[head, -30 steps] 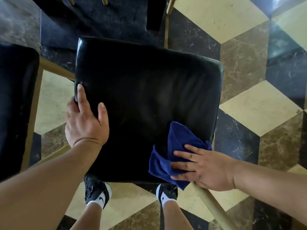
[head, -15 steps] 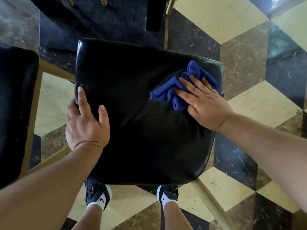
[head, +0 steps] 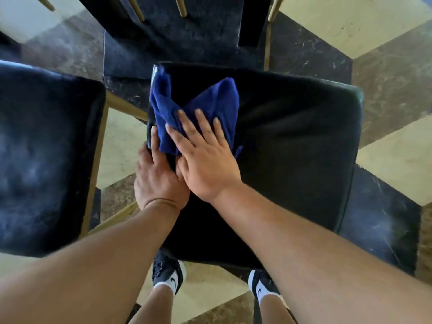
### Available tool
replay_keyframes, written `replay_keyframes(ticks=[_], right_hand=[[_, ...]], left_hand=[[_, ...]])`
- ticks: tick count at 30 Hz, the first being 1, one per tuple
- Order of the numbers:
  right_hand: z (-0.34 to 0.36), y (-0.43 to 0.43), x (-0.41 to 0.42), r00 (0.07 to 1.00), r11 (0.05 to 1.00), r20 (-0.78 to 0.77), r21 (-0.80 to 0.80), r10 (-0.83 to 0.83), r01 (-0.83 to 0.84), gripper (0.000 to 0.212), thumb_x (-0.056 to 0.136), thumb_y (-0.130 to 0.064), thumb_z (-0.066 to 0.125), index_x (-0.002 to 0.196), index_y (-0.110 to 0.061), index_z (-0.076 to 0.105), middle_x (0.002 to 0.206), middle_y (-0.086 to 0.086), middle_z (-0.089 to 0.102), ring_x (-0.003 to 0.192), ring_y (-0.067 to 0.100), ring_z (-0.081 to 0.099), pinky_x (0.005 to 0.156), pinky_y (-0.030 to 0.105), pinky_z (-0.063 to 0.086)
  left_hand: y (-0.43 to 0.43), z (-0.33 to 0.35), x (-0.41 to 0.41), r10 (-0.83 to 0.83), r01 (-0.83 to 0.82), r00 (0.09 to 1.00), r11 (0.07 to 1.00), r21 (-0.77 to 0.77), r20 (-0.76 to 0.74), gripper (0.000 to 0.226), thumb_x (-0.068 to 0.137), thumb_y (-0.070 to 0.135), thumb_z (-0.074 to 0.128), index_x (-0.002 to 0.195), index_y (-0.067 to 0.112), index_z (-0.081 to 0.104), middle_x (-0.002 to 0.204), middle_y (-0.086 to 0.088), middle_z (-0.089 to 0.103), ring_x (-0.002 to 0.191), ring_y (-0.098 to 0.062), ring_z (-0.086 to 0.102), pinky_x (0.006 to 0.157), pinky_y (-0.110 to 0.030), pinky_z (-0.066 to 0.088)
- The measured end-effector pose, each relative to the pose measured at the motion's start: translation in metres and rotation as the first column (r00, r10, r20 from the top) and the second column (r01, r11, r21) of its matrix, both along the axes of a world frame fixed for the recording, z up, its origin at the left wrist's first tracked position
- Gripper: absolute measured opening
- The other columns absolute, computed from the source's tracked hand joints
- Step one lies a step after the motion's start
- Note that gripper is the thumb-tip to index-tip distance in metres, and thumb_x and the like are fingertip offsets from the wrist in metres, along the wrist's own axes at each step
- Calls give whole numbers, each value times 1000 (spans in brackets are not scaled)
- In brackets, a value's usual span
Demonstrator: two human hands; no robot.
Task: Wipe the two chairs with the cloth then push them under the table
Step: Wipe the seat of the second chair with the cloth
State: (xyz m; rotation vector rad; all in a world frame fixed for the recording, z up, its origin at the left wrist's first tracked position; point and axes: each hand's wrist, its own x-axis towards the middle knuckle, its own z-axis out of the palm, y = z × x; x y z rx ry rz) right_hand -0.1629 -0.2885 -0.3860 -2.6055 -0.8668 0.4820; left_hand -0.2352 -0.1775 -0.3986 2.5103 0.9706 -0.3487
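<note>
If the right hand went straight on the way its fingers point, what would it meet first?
Probably the far edge of the chair seat; only the cloth under the right hand lies between.

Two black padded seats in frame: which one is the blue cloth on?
The centre black padded chair seat: the right hand presses the blue cloth flat near its far-left corner. The seat at the left edge has none.
</note>
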Motion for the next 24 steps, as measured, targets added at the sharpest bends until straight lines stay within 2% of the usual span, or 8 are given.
replay_keyframes(ticks=[7, 9, 11, 13, 15, 18, 20, 24], right_hand=[[-3, -2, 6, 996, 999, -86, 33, -11, 14, 65, 102, -42, 27, 166, -34, 22, 177, -8, 11, 163, 18, 0, 131, 42, -5], [2, 12, 20, 995, 999, -99, 22, -32, 34, 67, 100, -42, 24, 166, -35, 22, 177, -9, 10, 163, 18, -2, 129, 40, -8], [4, 31, 42, 992, 998, -113, 26, -52, 55, 69, 98, -42, 22, 166, -34, 24, 176, -8, 11, 163, 19, -2, 127, 38, -12], [7, 50, 64, 991, 998, -118, 27, -56, 60, 67, 99, -40, 26, 166, -33, 25, 177, -6, 12, 163, 20, -3, 125, 36, -15], [7, 62, 76, 994, 999, -101, 15, -43, 44, 65, 102, -35, 31, 167, -31, 24, 177, -3, 11, 163, 21, -4, 126, 40, -14], [9, 62, 69, 995, 1000, -91, -4, -28, 27, 66, 103, -32, 34, 168, -27, 21, 177, 0, 10, 163, 24, -4, 129, 44, -10], [13, 53, 42, 989, 999, -144, 2, -37, 37, 68, 100, -34, 26, 168, -26, 20, 177, -1, 8, 163, 22, -5, 129, 43, -11], [24, 20, -53, 970, 996, -239, -63, 52, -69, 72, 97, -39, 20, 168, -27, 17, 178, -2, 2, 162, 23, -11, 131, 51, -3]], left_hand=[[14, 17, 6, -1, -24, 993, 978, -209, -115, 80, 98, 72, 32, 164, 53, -10, 173, 0, 19, 151, -30, 38, 115, -53, 41], [25, 23, 7, 9, -46, 992, 954, -297, -124, 71, 99, 69, 29, 164, 58, 2, 174, 7, 22, 149, -27, 42, 112, -50, 42], [32, 32, 15, 125, -153, 987, 911, -382, -98, 64, 99, 62, 29, 163, 55, 24, 171, 11, 33, 148, -22, 45, 107, -41, 40], [31, 42, 26, 298, -309, 949, 825, -473, -101, 63, 97, 60, 30, 156, 47, 48, 162, 7, 51, 145, -23, 50, 104, -35, 38], [33, 53, 38, 457, -454, 877, 691, -563, -148, 68, 90, 65, 33, 139, 36, 70, 147, -6, 66, 135, -32, 59, 112, -42, 43], [42, 61, 47, 676, -615, 676, 298, -730, -293, 59, 87, 76, 41, 108, 38, 81, 132, -8, 74, 123, -31, 67, 117, -53, 44], [45, 61, 51, 683, -592, 662, 224, -774, -309, 62, 101, 70, 34, 116, 29, 77, 127, -8, 77, 123, -30, 68, 118, -52, 44], [54, 65, 56, 650, -620, 680, 261, -740, -340, 74, 103, 73, 25, 129, 25, 75, 124, 0, 76, 118, -22, 67, 113, -46, 44]])
